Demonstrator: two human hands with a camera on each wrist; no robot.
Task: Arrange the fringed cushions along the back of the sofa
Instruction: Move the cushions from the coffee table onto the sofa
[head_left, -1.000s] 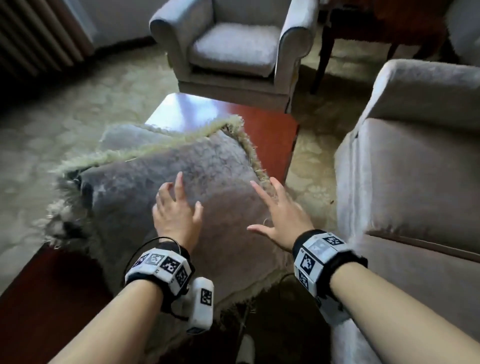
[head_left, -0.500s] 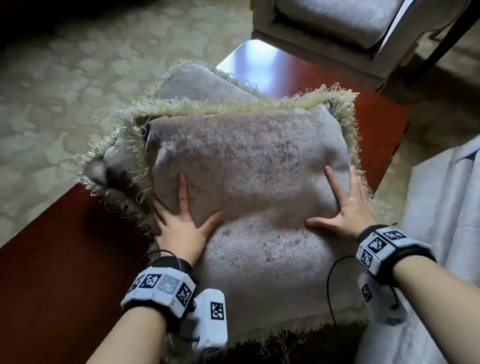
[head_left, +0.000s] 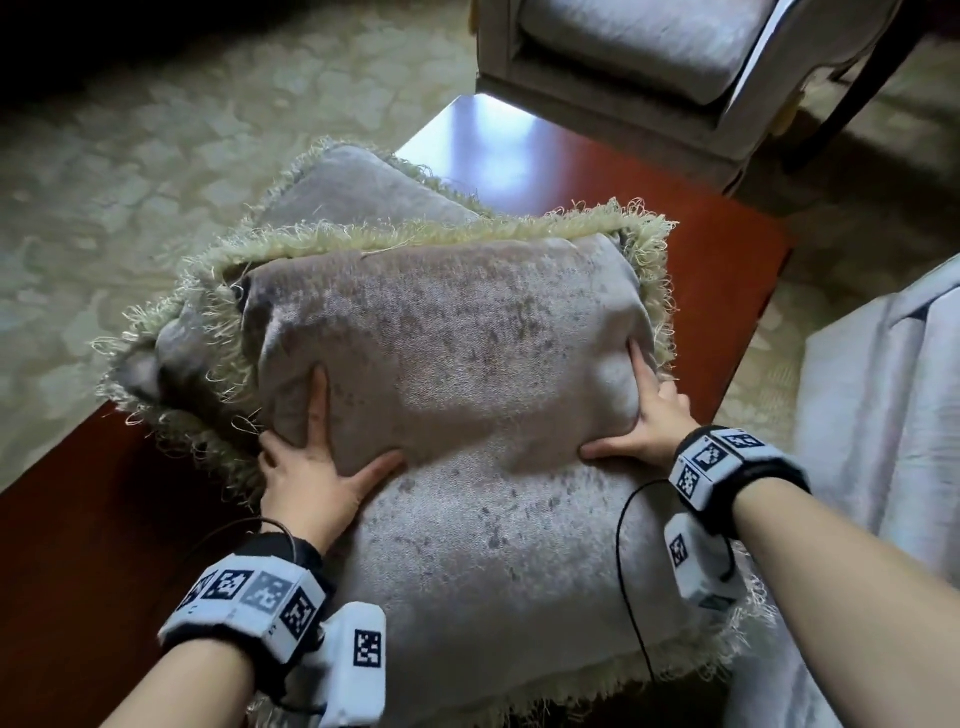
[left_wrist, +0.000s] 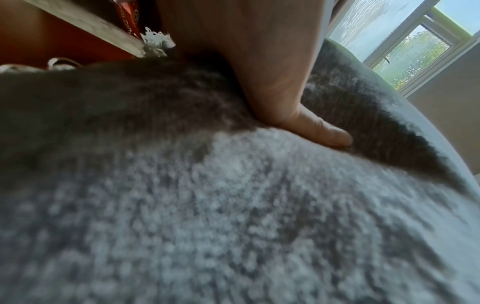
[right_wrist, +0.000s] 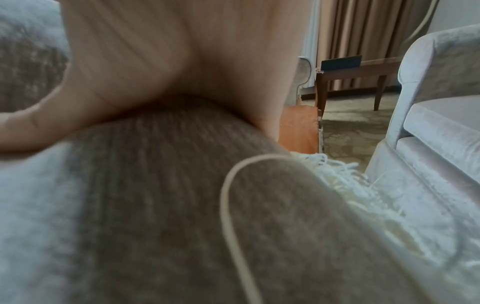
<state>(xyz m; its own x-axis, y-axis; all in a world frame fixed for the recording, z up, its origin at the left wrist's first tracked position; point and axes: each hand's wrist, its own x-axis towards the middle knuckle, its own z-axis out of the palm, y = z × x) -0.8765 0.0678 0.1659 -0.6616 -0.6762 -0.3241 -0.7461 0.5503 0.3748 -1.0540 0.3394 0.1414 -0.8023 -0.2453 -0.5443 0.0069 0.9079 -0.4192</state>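
Note:
A grey velvet cushion (head_left: 467, 338) with a pale fringe lies on top of a pile on the red-brown coffee table (head_left: 675, 208). My left hand (head_left: 353, 421) grips its left side, thumb spread across the top and the outer fingers tucked round the edge. At the cushion's right side my right hand (head_left: 613, 405) grips the same way. The fabric bulges between them. In the left wrist view the thumb (left_wrist: 311, 127) digs into the cushion (left_wrist: 233, 205). A second fringed cushion (head_left: 358, 187) shows beneath and behind. The sofa (head_left: 883, 415) is at the right.
A grey armchair (head_left: 649, 52) stands beyond the table's far end. Pale patterned carpet (head_left: 156, 156) lies to the left and between table and sofa. In the right wrist view a dark wooden side table (right_wrist: 350, 70) stands past the sofa arm (right_wrist: 441, 61), before curtains.
My hands went from hovering over the cushion to lying flat on it, then closed on its two sides. The view tilted down and nearer to the pile.

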